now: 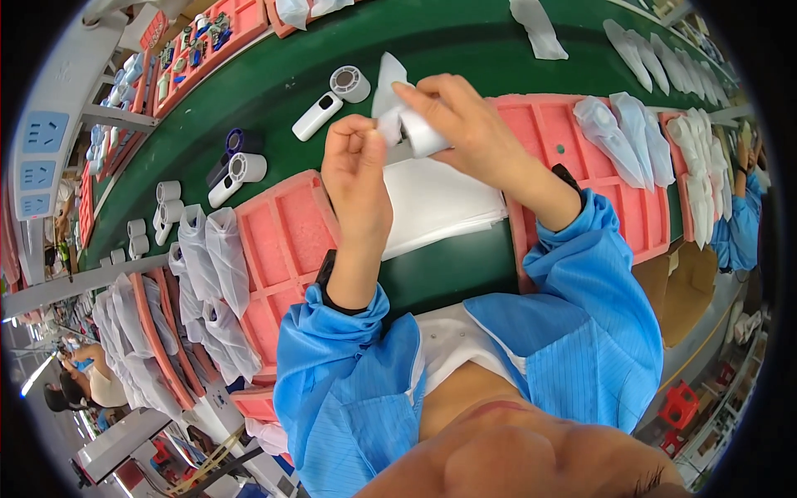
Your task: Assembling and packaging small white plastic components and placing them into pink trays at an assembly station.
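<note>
My right hand (465,124) is wrapped round a white cylinder-headed handheld device (423,135), partly covered by a thin translucent white wrapping sheet (388,83). With thumb and fingertips my left hand (357,170) pinches a lower part of that sheet. The device's far side is hidden by the right hand and the sheet. Beneath both hands lies a stack of white sheets (436,207). To the left on the green work surface lies a bare white handheld device (318,116) with a round hollow head (349,84).
Pink compartment trays flank me, one on the left (286,232) and one on the right (581,183), with wrapped devices (613,137) on the right one. More bare devices (237,178) stand along the green surface (465,50). A power strip (41,158) is at far left.
</note>
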A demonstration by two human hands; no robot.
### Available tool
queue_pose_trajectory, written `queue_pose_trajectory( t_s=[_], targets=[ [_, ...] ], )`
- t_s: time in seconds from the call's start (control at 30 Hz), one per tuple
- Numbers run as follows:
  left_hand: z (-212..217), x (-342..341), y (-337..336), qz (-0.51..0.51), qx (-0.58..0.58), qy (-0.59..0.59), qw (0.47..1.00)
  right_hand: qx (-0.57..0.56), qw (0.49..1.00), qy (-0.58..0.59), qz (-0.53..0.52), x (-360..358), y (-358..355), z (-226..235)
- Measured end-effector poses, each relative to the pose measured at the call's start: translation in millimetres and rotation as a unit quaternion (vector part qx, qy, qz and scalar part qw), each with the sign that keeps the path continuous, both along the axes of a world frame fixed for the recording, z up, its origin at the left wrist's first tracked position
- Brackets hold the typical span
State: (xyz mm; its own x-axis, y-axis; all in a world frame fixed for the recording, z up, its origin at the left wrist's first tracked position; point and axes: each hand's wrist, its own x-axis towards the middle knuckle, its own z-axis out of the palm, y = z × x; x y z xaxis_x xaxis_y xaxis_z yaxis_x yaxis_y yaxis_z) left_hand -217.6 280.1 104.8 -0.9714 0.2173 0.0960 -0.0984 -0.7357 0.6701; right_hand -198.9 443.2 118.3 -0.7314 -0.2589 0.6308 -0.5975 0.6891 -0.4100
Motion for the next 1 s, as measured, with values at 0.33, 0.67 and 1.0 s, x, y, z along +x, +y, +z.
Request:
queue_pose_trajectory(
  t_s=[0.33, 0.67, 1.0],
  targets=[
    [-7, 29, 23, 0.221, -0.462, 0.401, 0.760, -0.052, 0.990, 0.049, -0.120, -12, 10, -5],
    [12, -4, -17, 0.079, -0.311, 0.290, 0.902, -0.172, 0.963, -0.152, 0.143, 2, 4, 9],
    [1, 6, 1, 0.220, -0.252, 0.229, 0.914, 0.081, 0.980, -0.019, -0.183, 3, -2, -8]
  ],
)
